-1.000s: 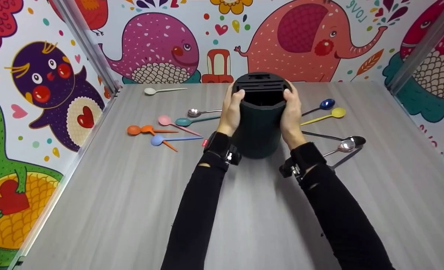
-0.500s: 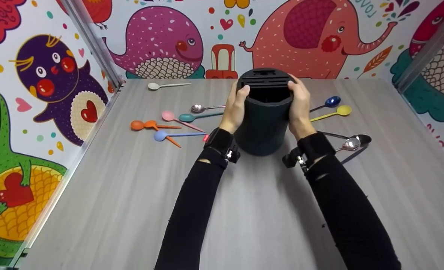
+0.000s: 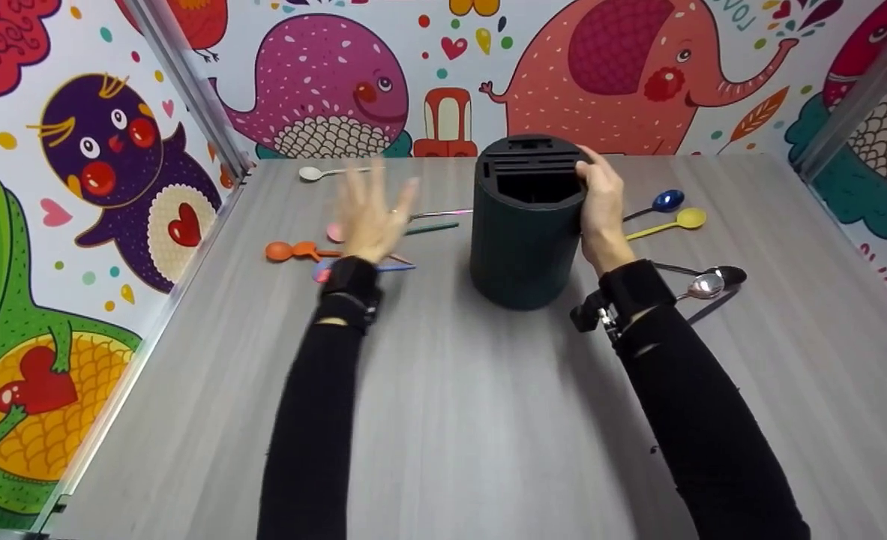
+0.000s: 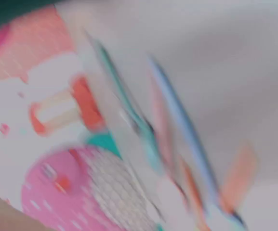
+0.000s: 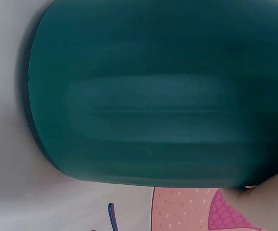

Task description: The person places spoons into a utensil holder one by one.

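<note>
A dark green cylindrical holder with a black slotted top stands upright on the grey table. My right hand grips its right side near the rim; the holder's ribbed wall fills the right wrist view. My left hand, blurred with motion, is off the holder with fingers spread, above the coloured spoons to its left. Orange, pink, blue and teal spoons lie under and beside that hand. The left wrist view is a blur of spoon handles and wall.
A white spoon lies at the back left. Right of the holder lie a dark blue spoon, a yellow spoon, a black spoon and a steel spoon. Patterned walls enclose the table on three sides.
My left hand has let go of the holder and swung left over the coloured spoons, fingers spread. My right hand keeps its grip; the holder has stayed put.
</note>
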The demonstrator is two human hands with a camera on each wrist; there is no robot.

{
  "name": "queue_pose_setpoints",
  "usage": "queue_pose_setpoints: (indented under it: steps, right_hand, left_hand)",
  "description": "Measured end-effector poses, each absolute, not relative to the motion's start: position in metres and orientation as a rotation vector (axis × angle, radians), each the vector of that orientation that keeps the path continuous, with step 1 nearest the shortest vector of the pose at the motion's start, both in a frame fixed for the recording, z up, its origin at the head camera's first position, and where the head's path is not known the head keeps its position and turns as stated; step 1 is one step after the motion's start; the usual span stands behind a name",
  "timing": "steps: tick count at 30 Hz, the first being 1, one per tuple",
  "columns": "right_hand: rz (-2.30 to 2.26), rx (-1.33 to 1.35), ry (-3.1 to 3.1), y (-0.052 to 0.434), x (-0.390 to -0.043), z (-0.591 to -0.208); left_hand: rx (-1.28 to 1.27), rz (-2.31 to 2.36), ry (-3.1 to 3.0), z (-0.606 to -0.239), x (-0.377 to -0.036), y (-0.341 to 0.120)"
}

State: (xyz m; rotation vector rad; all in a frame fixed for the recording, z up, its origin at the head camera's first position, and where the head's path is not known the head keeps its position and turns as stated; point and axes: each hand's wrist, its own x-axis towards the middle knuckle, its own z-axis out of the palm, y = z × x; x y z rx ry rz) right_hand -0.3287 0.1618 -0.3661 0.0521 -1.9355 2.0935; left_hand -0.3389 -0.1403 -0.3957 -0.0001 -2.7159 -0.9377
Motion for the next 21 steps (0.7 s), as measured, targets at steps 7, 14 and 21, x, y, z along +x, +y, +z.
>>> queue_pose_setpoints:
  steps: [7, 14, 21]
  right_hand:
    - [2.068, 0.078, -1.960, 0.162, -0.331, -0.366]
    - [2.059, 0.056, -1.974, 0.161, -0.330, -0.367]
    - [2.060, 0.054, -1.953, 0.159, -0.330, -0.369]
  left_hand:
    - [0.316, -0.537, -3.024, -0.437, -0.331, -0.211]
    - [0.346, -0.534, -3.299, -0.462, -0.317, -0.224]
    - [0.328, -0.441, -3.206, -0.456, -0.314, -0.214]
